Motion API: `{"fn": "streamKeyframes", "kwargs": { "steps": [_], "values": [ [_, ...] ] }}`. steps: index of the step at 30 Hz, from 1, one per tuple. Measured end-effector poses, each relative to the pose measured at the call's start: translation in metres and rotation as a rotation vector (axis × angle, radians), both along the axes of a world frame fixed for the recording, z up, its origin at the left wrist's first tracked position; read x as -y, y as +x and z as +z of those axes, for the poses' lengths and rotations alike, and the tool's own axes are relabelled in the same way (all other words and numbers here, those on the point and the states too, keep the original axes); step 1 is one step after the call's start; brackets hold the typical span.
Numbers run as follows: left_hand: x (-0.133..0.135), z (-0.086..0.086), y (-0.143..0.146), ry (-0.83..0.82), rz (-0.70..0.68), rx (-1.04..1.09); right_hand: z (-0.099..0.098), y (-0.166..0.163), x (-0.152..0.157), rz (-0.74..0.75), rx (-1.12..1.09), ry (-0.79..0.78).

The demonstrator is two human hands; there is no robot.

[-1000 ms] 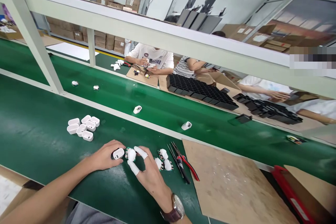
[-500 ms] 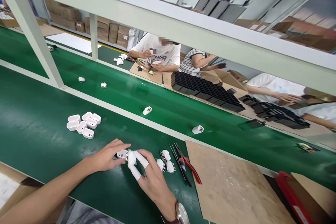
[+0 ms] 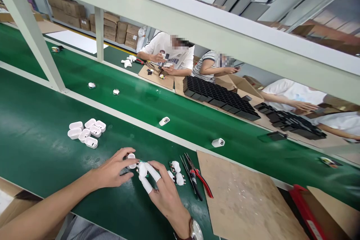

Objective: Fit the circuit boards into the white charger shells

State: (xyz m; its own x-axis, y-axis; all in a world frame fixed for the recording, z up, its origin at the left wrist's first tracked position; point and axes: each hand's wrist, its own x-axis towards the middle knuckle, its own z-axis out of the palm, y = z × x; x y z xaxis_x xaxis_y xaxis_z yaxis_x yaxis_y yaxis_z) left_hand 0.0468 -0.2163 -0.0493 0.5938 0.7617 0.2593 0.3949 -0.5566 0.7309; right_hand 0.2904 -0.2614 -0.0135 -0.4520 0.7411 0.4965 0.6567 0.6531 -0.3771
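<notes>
My left hand (image 3: 116,168) holds a small white plastic housing (image 3: 131,161) between thumb and fingers, its hollow end facing right. Close beside it, my right hand (image 3: 165,187), with white finger cots on two fingers, grips a small circuit board (image 3: 143,169) topped with a white lump. The board's left edge is near the housing's mouth; whether they touch I cannot tell. Right of that hand lie several similar circuit boards (image 3: 177,172), partly covered by my fingers. Several white housings (image 3: 87,133) stand grouped on the green bench to the left.
Tweezers (image 3: 190,176) and red-handled pliers (image 3: 201,176) lie beside a brown board (image 3: 242,195). A green conveyor belt (image 3: 135,101) carries white housings and circuit boards beyond a pale rail. Co-workers sit across it near black trays (image 3: 219,97). A shelf beam (image 3: 168,11) crosses overhead.
The housing in my left hand has turned, so its hollow opening now shows. The circuit board stays in my right hand. Parts on the belt have shifted right.
</notes>
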Motion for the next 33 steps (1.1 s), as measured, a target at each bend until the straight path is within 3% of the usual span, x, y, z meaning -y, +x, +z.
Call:
{"fn": "streamKeyframes", "kwargs": {
  "steps": [7,16,33],
  "values": [
    [0.003,-0.008,0.0,-0.099,0.063,0.067,-0.004,-0.005,-0.006,0.049,0.017,0.065],
    [0.002,-0.006,-0.001,0.026,0.026,0.073,-0.002,-0.009,-0.01,0.044,0.113,0.043],
    [0.001,-0.012,0.0,0.06,0.013,-0.005,0.012,-0.016,-0.012,0.032,0.352,0.002]
  ]
}}
